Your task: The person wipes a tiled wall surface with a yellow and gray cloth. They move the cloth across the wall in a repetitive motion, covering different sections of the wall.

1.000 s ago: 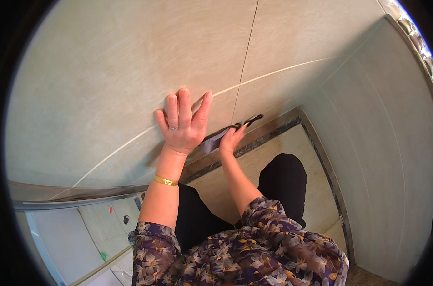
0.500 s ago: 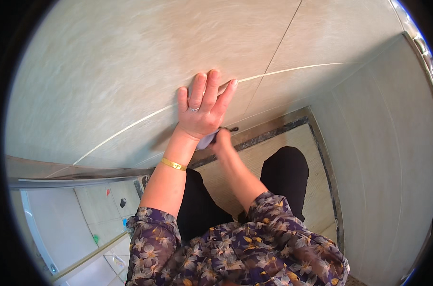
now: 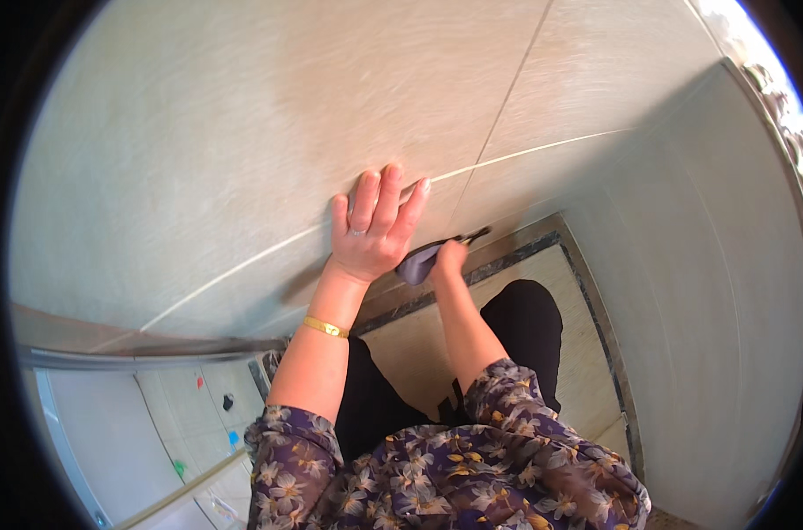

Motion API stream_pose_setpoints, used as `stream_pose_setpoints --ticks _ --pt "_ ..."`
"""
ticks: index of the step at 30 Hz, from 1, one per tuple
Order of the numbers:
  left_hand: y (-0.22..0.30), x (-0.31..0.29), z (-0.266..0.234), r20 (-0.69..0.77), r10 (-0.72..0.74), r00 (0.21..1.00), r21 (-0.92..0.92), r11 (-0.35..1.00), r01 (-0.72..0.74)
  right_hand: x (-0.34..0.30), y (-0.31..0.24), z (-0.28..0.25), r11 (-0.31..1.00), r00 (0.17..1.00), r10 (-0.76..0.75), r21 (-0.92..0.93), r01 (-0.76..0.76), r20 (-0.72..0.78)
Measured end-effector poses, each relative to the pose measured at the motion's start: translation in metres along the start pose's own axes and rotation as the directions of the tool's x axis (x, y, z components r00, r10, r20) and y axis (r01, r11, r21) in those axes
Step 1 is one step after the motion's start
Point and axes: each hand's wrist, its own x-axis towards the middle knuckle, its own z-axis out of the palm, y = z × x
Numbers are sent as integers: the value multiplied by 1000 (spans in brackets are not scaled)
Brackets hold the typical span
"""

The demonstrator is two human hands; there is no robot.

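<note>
My left hand [image 3: 371,231] lies with its palm against the beige tiled wall [image 3: 198,159], fingers stretched out across a pale joint line. A ring and a gold-coloured bracelet [image 3: 325,327] are on that hand and wrist. Lower and to the right, my right hand [image 3: 452,257] is closed on a grey-purple, shoe-like thing with a dark rim [image 3: 416,265]. A thin dark piece of it sticks out past my fingers, close to the foot of the wall. Its exact kind is not clear, and my fingers are partly hidden.
My black-trousered knees [image 3: 527,331] are bent over a beige floor with a dark border strip [image 3: 516,253]. Another tiled wall [image 3: 702,291] rises close on the right. At lower left, past a metal rail [image 3: 154,358], lie pale tiles with small coloured bits.
My right hand has moved right, away from my left wrist, bringing more of the grey-purple thing into sight. My left hand stays on the wall, and the whole view has shifted slightly.
</note>
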Motion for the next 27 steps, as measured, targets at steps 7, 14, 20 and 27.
stream_pose_setpoints --ticks 7,14,20,27 --pt "-7 -9 -13 29 -14 999 68 998 12 -158 -178 38 -106 22 -933 -331 938 360" --pt "-2 -3 -12 1 -8 1000 -2 1000 8 -107 -195 41 380 418 -908 -377 845 23" --pt "-6 -13 -16 26 -17 1000 -4 1000 17 -166 -215 48 -307 -190 -901 -262 915 390" --pt "3 1 -15 -2 -20 1000 -16 1000 20 -87 -234 36 496 558 -830 -427 756 25"
